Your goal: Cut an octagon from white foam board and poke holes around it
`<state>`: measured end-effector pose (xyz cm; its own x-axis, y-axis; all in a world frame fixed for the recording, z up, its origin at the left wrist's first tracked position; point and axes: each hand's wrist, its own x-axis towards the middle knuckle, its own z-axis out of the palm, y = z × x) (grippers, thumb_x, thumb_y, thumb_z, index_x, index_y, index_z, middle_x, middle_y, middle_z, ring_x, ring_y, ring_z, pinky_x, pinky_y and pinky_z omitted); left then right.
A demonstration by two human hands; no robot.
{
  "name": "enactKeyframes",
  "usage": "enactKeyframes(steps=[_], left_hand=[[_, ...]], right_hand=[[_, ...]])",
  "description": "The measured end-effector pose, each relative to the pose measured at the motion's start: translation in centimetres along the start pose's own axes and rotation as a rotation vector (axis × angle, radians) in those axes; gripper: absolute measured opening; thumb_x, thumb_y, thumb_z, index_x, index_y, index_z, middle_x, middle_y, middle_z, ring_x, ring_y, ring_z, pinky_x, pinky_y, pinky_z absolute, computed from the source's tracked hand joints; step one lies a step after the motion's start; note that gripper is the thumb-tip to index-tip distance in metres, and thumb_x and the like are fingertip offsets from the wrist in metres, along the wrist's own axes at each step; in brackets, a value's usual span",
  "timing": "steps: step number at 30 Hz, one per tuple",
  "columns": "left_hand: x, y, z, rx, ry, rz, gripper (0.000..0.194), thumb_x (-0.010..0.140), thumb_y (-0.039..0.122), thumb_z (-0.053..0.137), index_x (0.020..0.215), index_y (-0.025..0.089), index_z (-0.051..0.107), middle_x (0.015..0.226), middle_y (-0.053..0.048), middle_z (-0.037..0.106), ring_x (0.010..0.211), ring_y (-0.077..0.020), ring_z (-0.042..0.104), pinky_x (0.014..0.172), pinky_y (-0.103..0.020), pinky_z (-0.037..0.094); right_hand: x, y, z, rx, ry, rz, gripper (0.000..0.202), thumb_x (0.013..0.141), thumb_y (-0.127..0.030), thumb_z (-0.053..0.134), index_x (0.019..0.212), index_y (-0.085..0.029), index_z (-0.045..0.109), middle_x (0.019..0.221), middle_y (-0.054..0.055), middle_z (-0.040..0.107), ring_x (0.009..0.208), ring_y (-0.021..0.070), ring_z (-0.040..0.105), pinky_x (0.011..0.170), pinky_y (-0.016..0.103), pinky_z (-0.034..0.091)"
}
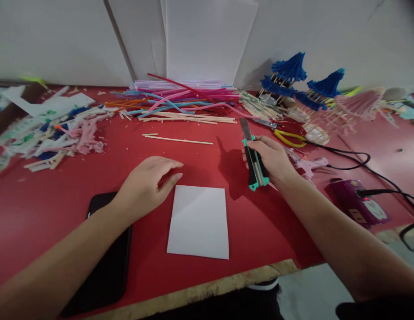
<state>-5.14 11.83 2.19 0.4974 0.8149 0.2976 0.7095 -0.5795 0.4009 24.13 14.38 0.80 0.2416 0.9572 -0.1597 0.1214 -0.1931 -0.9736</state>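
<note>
- Red table (150,266) lies beneath both your hands.
- Your right grip (251,149) grasps the utility knife (255,162).
- Your left grip (180,171) is released, near the white card (200,222).

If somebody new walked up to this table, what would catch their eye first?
Probably the open cutter in the right hand, its blade pointing away from the person. Next, the white card lying on the red table between the forearms, and the bright heap of pipe cleaners near the wall.
</note>
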Motion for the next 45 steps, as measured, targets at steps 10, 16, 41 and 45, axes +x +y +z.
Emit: enactKeyframes(steps=[10, 16, 41, 45], left_hand=[[-0.9, 0.4, -0.4, -0.03, 0.162, -0.218, 0.02, 0.098, 0.027, 0.038, 0.095, 0.021, 0.057, 0.066, 0.003, 0.062, 0.053, -0.012, 0.059, 0.05, -0.025, 0.045], [-0.4, 0.2, -0.2, -0.013, 0.137, -0.065, 0.019, 0.095, 0.028, 0.046, 0.093, 0.018, 0.062, 0.115, -0.011, 0.061, 0.109, -0.0231, 0.058, 0.089, -0.036, 0.047], [0.4, 4.8, -1.0, 0.075, -0.292, 0.162, 0.052, 0.084, 0.053, 0.061, 0.12, 0.015, 0.062, 0.128, -0.015, 0.063, 0.121, -0.0318, 0.055, 0.102, -0.049, 0.045], [-2.5, 6.7, -1.0, 0.094, -0.399, 0.342, 0.075, 0.068, 0.063, 0.074, 0.125, 0.016, 0.06, 0.136, -0.02, 0.057, 0.129, -0.0405, 0.047, 0.102, -0.057, 0.043]], right_hand=[[-0.8, -0.5, -0.9, 0.081, -0.063, 0.147, 0.037, 0.066, -0.034, 0.066, 0.098, -0.027, 0.049, 0.061, -0.006, 0.06, 0.046, 0.0128, 0.055, 0.039, 0.022, 0.043], [-1.4, -0.6, -1.1, 0.144, -0.103, 0.132, 0.036, 0.069, -0.037, 0.066, 0.099, -0.026, 0.05, 0.064, -0.004, 0.062, 0.046, 0.0125, 0.054, 0.039, 0.023, 0.04], [-1.5, 0.3, -0.5, 0.027, -0.233, -0.039, 0.037, 0.068, -0.041, 0.065, 0.099, -0.022, 0.056, 0.062, -0.007, 0.058, 0.05, 0.0128, 0.053, 0.047, 0.025, 0.042], [-2.6, 0.2, -0.6, -0.076, -0.242, -0.093, 0.039, 0.069, -0.029, 0.06, 0.107, -0.021, 0.059, 0.075, -0.003, 0.064, 0.061, 0.0151, 0.06, 0.057, 0.028, 0.048]])
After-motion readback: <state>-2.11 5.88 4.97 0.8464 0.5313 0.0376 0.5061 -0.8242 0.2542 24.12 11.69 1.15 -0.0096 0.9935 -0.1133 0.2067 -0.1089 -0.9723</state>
